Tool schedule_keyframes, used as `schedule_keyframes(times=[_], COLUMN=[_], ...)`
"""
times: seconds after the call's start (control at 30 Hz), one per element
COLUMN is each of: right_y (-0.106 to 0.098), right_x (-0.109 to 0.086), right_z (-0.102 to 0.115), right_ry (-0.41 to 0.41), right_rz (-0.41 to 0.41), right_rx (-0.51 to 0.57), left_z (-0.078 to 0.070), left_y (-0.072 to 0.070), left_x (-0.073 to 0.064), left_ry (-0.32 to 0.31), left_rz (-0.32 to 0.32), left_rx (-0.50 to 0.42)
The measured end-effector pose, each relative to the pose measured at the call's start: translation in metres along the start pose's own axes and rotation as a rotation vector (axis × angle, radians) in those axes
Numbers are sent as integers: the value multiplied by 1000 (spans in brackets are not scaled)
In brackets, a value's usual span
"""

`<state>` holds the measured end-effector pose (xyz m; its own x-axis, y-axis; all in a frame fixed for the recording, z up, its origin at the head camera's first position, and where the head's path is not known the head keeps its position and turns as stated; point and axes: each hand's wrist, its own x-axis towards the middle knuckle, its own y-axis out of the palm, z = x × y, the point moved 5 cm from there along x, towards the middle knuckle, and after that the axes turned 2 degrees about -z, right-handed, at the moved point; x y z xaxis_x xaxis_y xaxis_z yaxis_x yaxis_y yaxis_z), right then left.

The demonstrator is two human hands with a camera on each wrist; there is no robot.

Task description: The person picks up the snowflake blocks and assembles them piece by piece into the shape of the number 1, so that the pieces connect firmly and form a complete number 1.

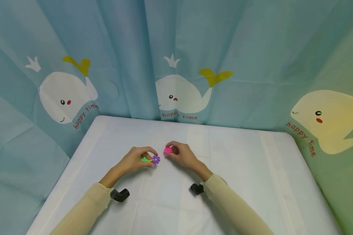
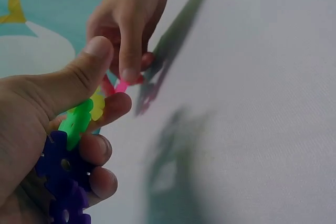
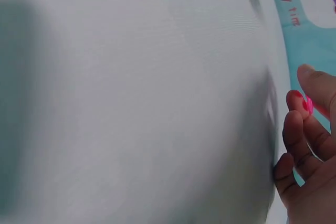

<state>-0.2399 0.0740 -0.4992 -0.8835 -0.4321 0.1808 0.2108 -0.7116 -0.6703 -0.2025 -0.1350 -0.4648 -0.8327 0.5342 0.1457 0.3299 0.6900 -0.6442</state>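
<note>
My left hand (image 1: 133, 159) grips a joined chain of notched plastic snowflake discs. At its tip in the head view is a purple disc (image 1: 156, 159), with a yellow disc (image 1: 150, 160) edge-on and a green disc (image 1: 144, 159) behind it. The left wrist view shows a dark blue disc (image 2: 64, 163) and another purple one (image 2: 68, 203) lower in the palm, partly hidden by fingers. Just to the right, my right hand (image 1: 184, 156) pinches a pink snowflake disc (image 1: 168, 150) between thumb and fingertips. A small gap separates the pink disc from the chain.
Both hands are over a table (image 1: 241, 169) with a pale cloth. Behind it hangs a blue-green curtain (image 1: 123, 65) printed with whales. Black wrist cameras, one of them the left camera (image 1: 120, 195), stick out from the sleeves.
</note>
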Motion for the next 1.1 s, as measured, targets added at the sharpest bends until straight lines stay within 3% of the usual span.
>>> schedule_keyframes(times=[0.3,0.67,0.97,1.1], right_y=[-31,-73,-85,-93], right_x=[-33,-73,-95,-101], right_z=[-5,1,-1,24], right_ry=[89,86,66,32], right_rz=[-78,-172,-225,-245], right_rx=[127,187,213,228], left_z=[-8,-29,-51,-59], left_y=[6,21,39,45], left_x=[11,34,54,60], left_ry=[0,60,91,95], left_rz=[25,39,76,101], left_rx=[-20,-17,-21,-11])
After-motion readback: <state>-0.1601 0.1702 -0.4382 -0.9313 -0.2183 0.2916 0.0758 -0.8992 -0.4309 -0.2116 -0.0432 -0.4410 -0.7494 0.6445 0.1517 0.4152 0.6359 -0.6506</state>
